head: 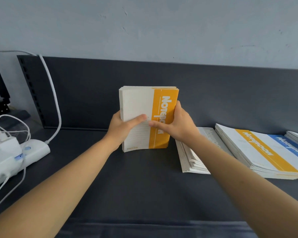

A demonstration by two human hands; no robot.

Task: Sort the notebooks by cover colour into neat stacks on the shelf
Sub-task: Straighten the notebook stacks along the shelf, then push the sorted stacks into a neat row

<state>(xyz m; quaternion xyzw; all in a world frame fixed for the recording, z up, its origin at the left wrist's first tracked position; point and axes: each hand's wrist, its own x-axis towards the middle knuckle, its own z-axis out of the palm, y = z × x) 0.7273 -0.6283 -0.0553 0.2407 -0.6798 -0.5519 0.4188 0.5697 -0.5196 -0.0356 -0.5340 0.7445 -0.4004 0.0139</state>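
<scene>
Left hand (122, 127) and right hand (179, 124) clasp opposite edges of a yellow-banded notebook bundle (163, 107) standing on end on the shelf (127, 186), long axis 12 to 6 o'clock. The flat yellow-topped stack (265, 152) lies at 4 o'clock, nearer the right hand.

White power strip (33, 151) with plugged charger (6, 143).
</scene>
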